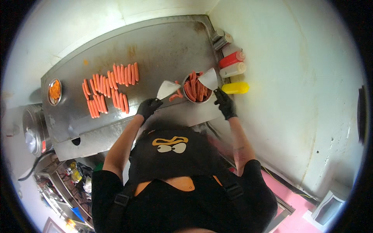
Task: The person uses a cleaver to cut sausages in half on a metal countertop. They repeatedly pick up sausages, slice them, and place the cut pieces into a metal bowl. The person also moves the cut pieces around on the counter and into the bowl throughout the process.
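My left hand (pixel 149 108), in a black glove, grips a metal griddle scraper (pixel 167 89) whose wide blade points up and right. A few sausages (pixel 176 95) lie between that blade and a round metal container (pixel 199 101). The container is heaped with browned sausages (pixel 199 87). My right hand (pixel 225 104), also gloved, holds a second griddle scraper (pixel 209 78), its blade over the container's upper right rim. Further left on the flat-top griddle (pixel 163 46), many pink sausages (pixel 100 84) lie side by side in uneven rows.
An oval metal dish of orange food (pixel 54 92) is at the griddle's left end. Red (pixel 232 59), whitish (pixel 233 70) and yellow (pixel 235 87) squeeze bottles and metal shakers (pixel 223 41) line the right edge, beside a wall. A round lidded metal pot (pixel 34 129) stands at the left.
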